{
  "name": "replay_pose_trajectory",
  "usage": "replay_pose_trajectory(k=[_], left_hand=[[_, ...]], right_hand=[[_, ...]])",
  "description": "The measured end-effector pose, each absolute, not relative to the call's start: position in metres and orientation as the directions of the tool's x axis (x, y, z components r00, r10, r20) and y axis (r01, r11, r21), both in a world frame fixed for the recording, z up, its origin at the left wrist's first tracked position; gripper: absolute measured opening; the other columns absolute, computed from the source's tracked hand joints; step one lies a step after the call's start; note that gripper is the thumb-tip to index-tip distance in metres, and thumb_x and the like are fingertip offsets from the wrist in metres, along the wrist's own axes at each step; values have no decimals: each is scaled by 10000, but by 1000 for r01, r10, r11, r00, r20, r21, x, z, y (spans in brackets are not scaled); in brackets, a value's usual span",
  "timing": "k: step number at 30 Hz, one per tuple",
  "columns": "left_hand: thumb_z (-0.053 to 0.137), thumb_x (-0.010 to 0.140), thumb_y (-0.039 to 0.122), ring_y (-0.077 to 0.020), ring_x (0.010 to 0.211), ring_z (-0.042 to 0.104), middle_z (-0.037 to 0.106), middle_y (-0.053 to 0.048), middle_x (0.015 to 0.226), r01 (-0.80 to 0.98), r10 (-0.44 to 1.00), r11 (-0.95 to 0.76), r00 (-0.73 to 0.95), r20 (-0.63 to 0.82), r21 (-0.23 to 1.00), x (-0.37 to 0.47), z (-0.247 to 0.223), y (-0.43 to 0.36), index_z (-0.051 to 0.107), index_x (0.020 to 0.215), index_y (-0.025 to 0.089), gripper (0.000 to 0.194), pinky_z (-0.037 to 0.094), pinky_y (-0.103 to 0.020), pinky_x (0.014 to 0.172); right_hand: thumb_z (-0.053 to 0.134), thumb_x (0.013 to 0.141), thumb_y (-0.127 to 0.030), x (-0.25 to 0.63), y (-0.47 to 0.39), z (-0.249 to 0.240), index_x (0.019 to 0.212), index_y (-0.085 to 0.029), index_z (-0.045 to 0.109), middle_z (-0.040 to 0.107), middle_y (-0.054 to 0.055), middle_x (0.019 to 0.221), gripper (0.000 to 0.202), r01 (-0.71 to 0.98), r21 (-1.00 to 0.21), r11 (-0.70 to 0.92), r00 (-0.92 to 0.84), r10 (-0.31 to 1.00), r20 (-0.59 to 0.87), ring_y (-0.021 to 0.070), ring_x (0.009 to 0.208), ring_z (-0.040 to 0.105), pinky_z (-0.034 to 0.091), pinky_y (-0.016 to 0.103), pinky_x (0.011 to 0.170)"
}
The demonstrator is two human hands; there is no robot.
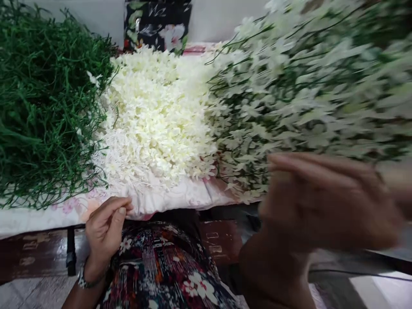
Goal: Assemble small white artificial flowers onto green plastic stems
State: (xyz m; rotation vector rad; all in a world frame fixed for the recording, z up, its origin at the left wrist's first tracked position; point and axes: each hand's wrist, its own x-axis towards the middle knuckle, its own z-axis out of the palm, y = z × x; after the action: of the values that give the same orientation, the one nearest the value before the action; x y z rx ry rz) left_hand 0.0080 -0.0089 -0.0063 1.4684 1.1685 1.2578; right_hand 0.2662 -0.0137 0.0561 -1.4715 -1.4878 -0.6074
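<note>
My left hand (104, 227) is at the front edge of the table. Its thumb and fingertips are pinched together, and whatever they may hold is too small to make out. Just beyond it lies a heap of cream-white artificial blossoms (161, 116), with thin white strands at its near left side. My right hand (328, 206) is raised at the right and smeared by motion, so its grip is unclear. Behind it spreads a large pile of white artificial flowers with green stems (289, 98), also partly blurred.
A pile of green artificial foliage sprigs (48, 98) covers the left of the table. The pale floral cloth (180, 197) hangs at the front edge. A dark flower-printed panel (157, 25) stands at the back. Below is a brown wooden surface (38, 253) with a black strap (71, 253).
</note>
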Motion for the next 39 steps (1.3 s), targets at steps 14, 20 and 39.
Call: replay_pose_trajectory(k=[14,20,39], left_hand=[[520,708,3,-134,712,568,616,-27,753,491,866,-458,57,497,741,-8,-7,-1,625,891,172,270,466,-277,649],[498,721,20,-134,706,559,608,-28,746,541,849,-459,32,528,705,-21,-2,2,619,874,163,242,464,-280,644],[475,699,75,-226,826,513,610,-126,1021,774,765,-569,376,523,276,-51,8,40,575,961,121,284,378,-375,676]], right_hand=[[536,752,-131,220,-10,3,833,-163,571,597,30,724,94,884,-199,424,-280,819,501,127,699,545,449,246,683],[547,735,-93,181,2,6,870,-133,565,595,43,732,142,739,-308,599,-417,766,489,131,688,525,445,261,662],[441,774,-119,103,62,20,1012,-133,519,617,29,752,251,754,-434,492,-310,850,426,113,639,572,476,238,617]])
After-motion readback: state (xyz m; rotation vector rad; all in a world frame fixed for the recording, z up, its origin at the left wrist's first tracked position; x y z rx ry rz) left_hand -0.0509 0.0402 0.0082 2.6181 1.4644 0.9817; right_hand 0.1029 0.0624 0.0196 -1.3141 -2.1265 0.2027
